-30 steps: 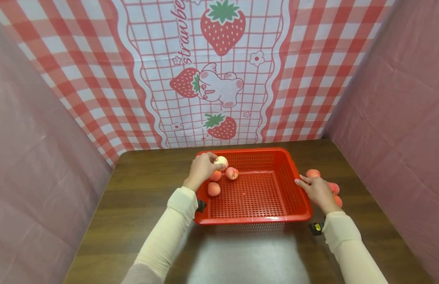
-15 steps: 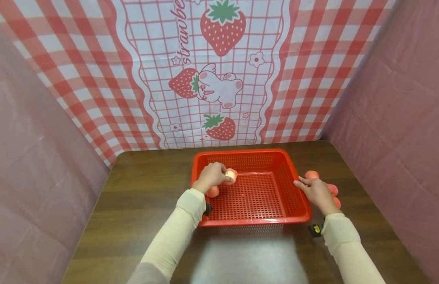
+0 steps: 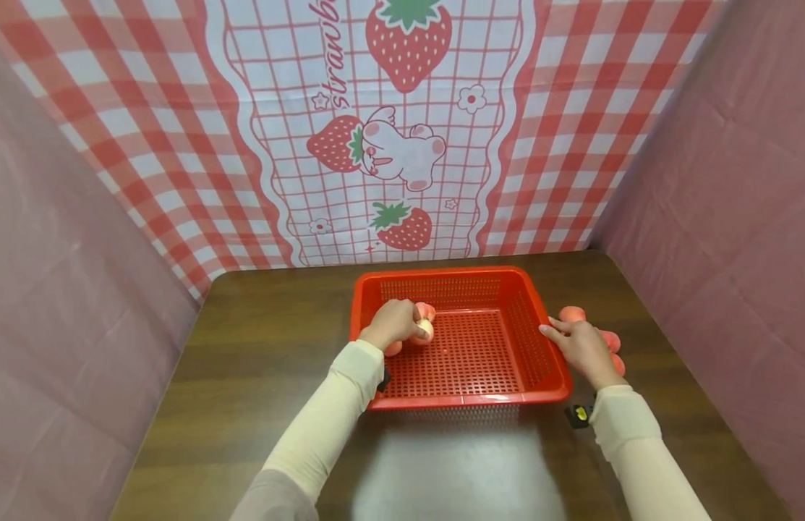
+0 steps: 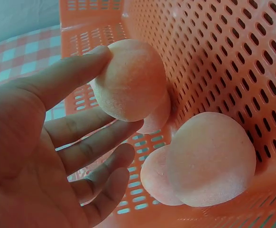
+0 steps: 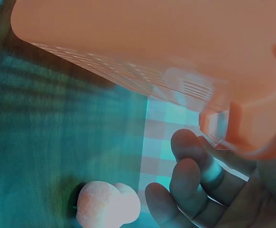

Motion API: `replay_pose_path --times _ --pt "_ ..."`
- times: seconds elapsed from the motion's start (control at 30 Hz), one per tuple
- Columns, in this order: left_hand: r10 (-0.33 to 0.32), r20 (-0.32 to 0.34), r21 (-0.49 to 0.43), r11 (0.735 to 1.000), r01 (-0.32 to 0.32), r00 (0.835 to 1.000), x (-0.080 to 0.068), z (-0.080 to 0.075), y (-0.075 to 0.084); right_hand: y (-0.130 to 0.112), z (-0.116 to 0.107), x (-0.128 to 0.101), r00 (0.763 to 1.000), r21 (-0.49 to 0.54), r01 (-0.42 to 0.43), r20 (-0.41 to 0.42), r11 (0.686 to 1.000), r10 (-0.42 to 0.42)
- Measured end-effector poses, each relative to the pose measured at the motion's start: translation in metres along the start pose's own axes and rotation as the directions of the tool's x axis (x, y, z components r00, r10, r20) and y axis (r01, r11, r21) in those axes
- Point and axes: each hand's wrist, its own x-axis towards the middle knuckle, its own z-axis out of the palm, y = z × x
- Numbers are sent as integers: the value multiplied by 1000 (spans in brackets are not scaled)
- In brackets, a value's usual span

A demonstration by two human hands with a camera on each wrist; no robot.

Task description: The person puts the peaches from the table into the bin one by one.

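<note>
While the left hand [image 3: 392, 324] pinches a peach [image 4: 128, 80] inside the red basket [image 3: 467, 401] beside three others, the right hand [image 3: 581, 347] rests relaxed on its rim; several peaches [image 3: 573, 314] remain on the worktop [image 3: 259, 347].

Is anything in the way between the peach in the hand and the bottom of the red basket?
Partly. The left hand holds a peach low inside the red basket, near its left wall. Other peaches lie just beside and under it by that wall, while the basket floor further right is bare.
</note>
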Motion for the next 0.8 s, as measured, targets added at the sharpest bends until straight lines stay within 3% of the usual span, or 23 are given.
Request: replay_pose_path --times 0.43,0.8 --pt "19 61 118 993 -26 998 1 7 3 -1 0 -2 1000 1 -12 24 1000 12" --pt "-1 94 128 992 -11 996 3 7 5 0 0 0 1000 6 -19 22 1000 19"
